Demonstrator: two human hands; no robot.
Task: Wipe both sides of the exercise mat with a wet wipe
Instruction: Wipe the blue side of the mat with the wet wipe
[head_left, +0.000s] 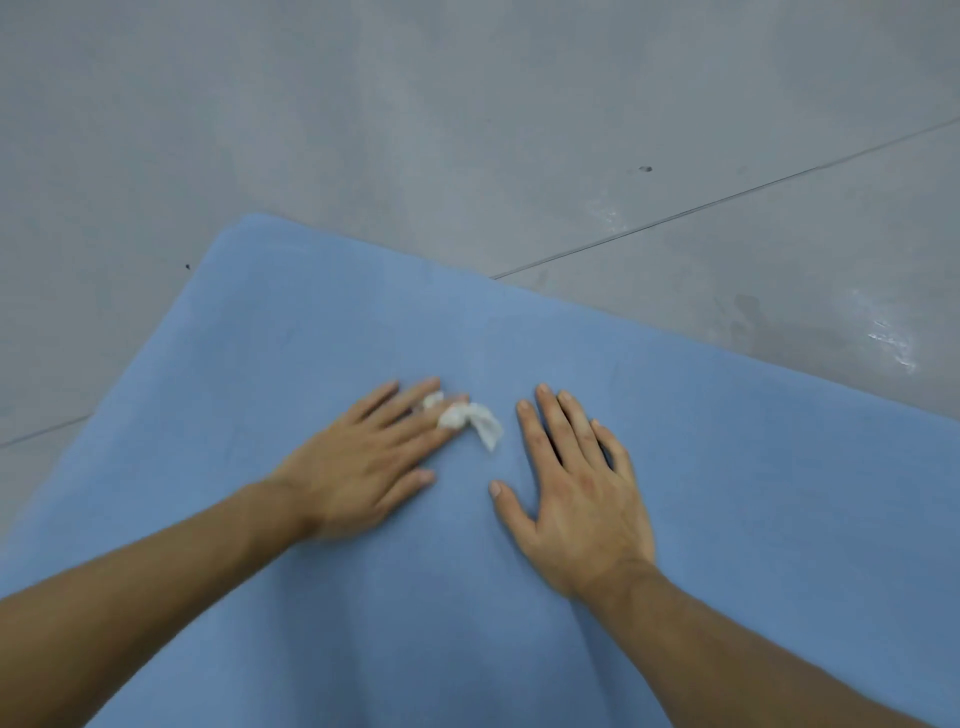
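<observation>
Two hands: both lie palm-down on the exercise mat, side by side but apart, forearms bare.
Left hand: fingers straight and spread, released rather than clenched, pressing the wet wipe onto the mat (this hand is slightly blurred).
Wet wipe: white and crumpled; it pokes up between two of the left fingers and spills past the fingertips on their right, into the gap between the hands, clear of the right hand.
Right hand: flat, fingers straight and a little apart, thumb out to the left, holding nothing, resting on bare mat.
Exercise mat: blue, spread flat; its far corner sits left of centre.
Floor: grey, a dark seam line crossing its right side, shiny patches at far right.
</observation>
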